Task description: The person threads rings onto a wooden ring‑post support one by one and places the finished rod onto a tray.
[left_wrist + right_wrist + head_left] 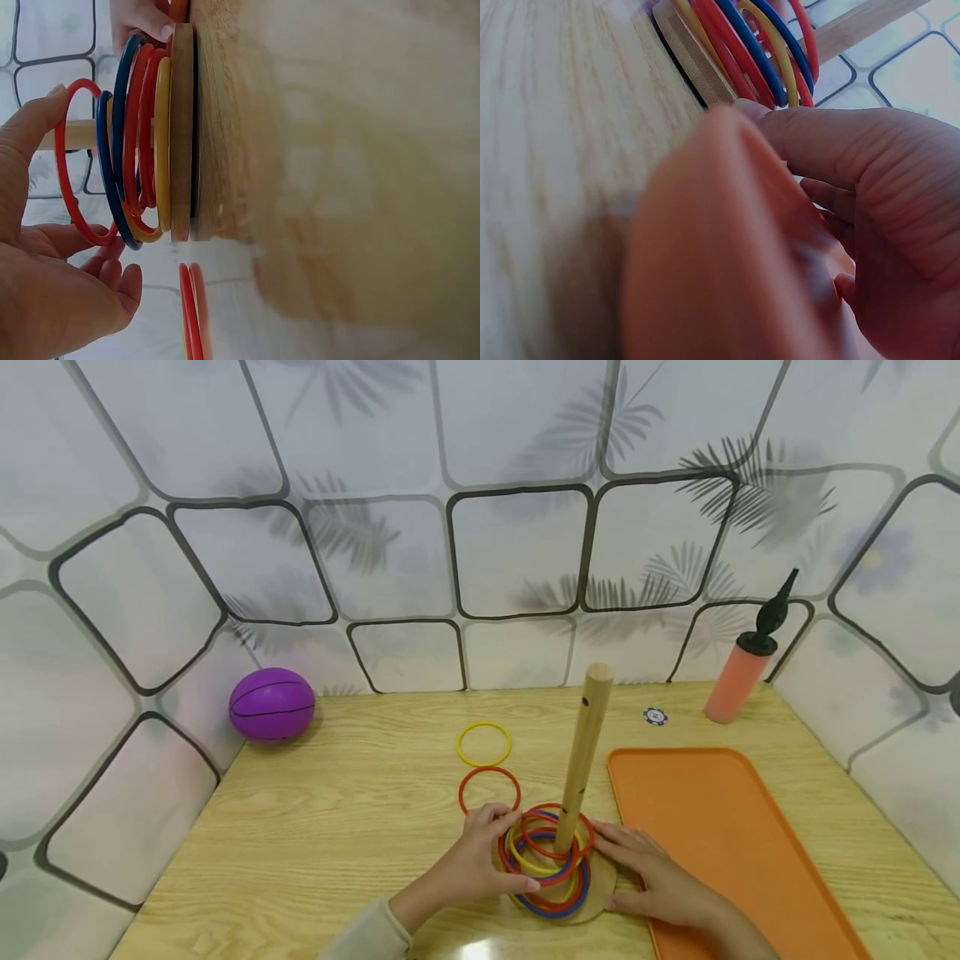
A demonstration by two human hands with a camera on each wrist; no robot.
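Observation:
A wooden post [584, 752] stands on a round wooden base [600, 893] on the table. Red, blue and yellow rings [553, 906] lie stacked loosely around its foot. My left hand [480, 864] is at the stack's left side, thumb near and fingers far. It holds a red ring [61, 161] between thumb and fingertips, tilted around the post above the others. On the other side, my right hand [656, 877] touches the base's edge with its thumb, its fingers extended along the rings' right side. Beyond my left fingers lie a red ring [462, 793] and a yellow ring [459, 745].
An orange tray [712, 835] lies right of the base, under my right forearm. Toward the back stand a purple ball [272, 705] at left and a pink hand pump [731, 685] with a black top at right. A small patterned disc [655, 717] lies behind the tray.

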